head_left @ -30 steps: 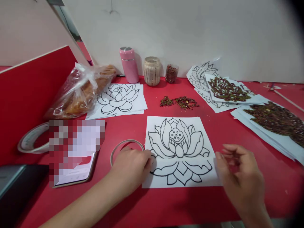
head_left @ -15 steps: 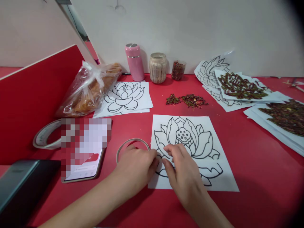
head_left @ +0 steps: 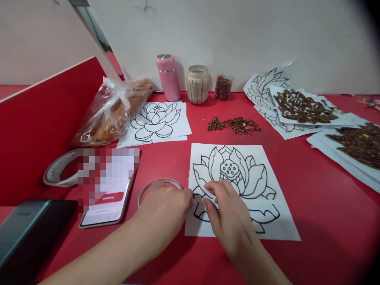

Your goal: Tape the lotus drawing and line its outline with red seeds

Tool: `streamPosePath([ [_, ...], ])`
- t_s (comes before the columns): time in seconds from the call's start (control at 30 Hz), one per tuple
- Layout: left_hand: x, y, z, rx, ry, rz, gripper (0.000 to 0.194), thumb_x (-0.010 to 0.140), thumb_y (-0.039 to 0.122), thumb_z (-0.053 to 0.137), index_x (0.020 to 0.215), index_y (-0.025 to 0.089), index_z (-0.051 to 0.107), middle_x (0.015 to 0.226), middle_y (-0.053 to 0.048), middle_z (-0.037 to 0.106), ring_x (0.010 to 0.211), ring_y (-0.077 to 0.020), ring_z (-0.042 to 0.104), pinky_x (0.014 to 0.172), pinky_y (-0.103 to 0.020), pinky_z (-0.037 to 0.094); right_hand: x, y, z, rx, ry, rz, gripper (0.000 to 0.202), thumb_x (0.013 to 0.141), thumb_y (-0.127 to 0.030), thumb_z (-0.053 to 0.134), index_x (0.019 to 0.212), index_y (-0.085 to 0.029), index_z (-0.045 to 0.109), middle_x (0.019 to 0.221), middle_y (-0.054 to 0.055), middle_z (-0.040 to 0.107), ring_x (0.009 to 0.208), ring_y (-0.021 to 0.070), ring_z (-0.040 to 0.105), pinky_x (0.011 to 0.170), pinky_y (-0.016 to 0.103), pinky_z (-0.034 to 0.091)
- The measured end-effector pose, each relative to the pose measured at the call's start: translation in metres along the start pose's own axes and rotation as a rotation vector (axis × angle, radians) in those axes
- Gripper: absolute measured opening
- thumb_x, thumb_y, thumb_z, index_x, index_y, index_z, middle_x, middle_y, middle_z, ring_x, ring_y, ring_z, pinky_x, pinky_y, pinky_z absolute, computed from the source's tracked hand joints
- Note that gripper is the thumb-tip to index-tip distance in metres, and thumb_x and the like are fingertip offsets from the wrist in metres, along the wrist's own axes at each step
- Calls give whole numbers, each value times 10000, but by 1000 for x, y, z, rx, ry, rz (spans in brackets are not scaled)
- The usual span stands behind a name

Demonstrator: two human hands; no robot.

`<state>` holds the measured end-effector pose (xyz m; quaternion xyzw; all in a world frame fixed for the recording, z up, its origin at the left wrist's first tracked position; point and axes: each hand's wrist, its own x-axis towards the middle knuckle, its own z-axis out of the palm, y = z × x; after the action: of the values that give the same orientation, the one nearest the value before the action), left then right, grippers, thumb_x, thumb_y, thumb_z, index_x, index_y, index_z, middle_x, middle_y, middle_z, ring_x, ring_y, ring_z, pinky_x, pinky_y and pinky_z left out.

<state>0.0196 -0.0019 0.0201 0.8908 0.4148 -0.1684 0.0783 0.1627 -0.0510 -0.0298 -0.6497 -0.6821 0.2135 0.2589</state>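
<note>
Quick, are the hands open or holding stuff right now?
Left hand: curled at the thin ring; grip hidden.
Right hand: loosely open, over the lotus drawing.

The table [head_left: 311, 170] has a smooth red top. In its near part lies flat one white sheet with a lotus drawing [head_left: 230, 170]. To the left of it are a phone [head_left: 103, 209], a roll of tape [head_left: 53, 170] and a dark flat object [head_left: 26, 225]. Farther back there are a tied plastic bag [head_left: 109, 118], some other lotus sheets [head_left: 156, 122], a pink bottle [head_left: 169, 79], a ribbed jar [head_left: 197, 85] and a small clear cup [head_left: 223, 87]. Two little heaps of grains [head_left: 242, 125] lie before the cup. At the right, several papers [head_left: 317, 133] overlap.
</note>
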Motion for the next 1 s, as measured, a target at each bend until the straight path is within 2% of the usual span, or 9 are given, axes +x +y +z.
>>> streamPosePath([
  [0.23, -3, 4, 1, 144, -16, 22, 204, 770, 110, 382, 739, 159, 578, 581, -61, 610, 497, -222, 569, 546, -338, 394, 1, -1, 0, 11, -21, 23, 217, 777, -135, 414, 971, -204, 480, 927, 69, 527, 837, 222, 516, 666, 363, 457],
  [0.47, 1, 0, 0, 73, -10, -13, 268, 827, 179, 336, 732, 189, 586, 600, -46, 622, 542, -198, 574, 553, -312, 366, 3, -2, -3, 39, -42, 24, 223, 795, -155, 404, 998, -189, 489, 952, 77, 523, 860, 219, 512, 701, 368, 455],
  [0.6, 4, -1, 2, 53, -12, -58, 314, 846, 239, 306, 766, 197, 607, 609, -51, 625, 552, -194, 569, 510, -284, 316, 2, -1, -4, 117, 8, -8, 229, 792, -152, 417, 1001, -197, 498, 954, 62, 528, 873, 203, 500, 733, 352, 441],
  [0.7, 5, -2, 6, 39, -30, -99, 331, 847, 275, 301, 813, 211, 624, 620, -56, 626, 561, -194, 567, 489, -269, 286, -1, 2, -6, 295, 73, -50, 218, 794, -156, 430, 995, -207, 497, 943, 43, 530, 835, 168, 503, 707, 307, 445],
  [0.77, 6, -4, 8, 15, -39, -99, 342, 850, 283, 292, 841, 229, 630, 635, -50, 631, 567, -195, 567, 493, -268, 285, -2, 5, -9, 473, 120, -24, 196, 803, -172, 437, 987, -205, 495, 919, 37, 528, 782, 140, 513, 669, 273, 454],
  [1.0, 6, -6, 9, -75, -6, -99, 357, 860, 345, 285, 799, 255, 625, 640, -19, 642, 596, -197, 572, 510, -269, 275, 2, 16, -23, 1057, 333, 349, 72, 801, -231, 498, 861, -224, 538, 832, 3, 502, 648, 93, 496, 504, 211, 446],
])
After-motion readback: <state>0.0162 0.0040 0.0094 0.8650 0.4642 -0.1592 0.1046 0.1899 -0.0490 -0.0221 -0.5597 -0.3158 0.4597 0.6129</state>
